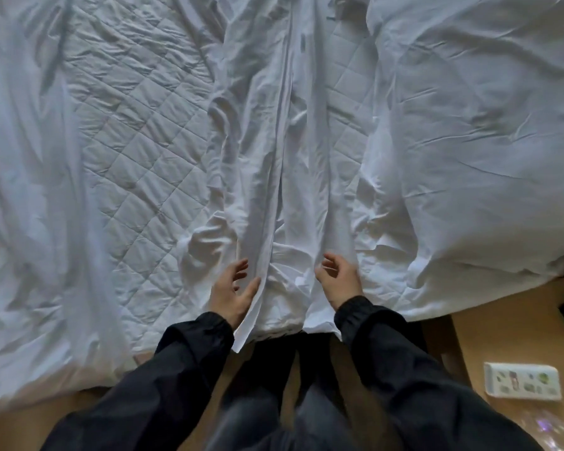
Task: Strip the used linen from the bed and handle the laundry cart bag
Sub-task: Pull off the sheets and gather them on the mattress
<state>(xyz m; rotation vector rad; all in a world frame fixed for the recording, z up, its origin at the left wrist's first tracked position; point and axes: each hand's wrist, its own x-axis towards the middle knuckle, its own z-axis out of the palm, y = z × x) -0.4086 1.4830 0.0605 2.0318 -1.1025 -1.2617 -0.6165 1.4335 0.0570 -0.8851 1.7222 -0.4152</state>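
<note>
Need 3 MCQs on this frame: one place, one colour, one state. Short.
1. Where is the white box?
A) on the bed
B) on the floor, to the person's right
C) in a hand

2. What colour are the sleeves?
A) black
B) red
C) white

3. The left hand and right hand are:
A) gripping a pillow
B) open, either side of the bunched sheet
C) out of view

Key: 1 B, it lies on the brown floor. 2 A, both are black. 3 B, the fingers are relaxed and grip nothing.

Nothing legible anywhere — the white box [522,381] on the floor [502,327] shows only blurred pictures.
</note>
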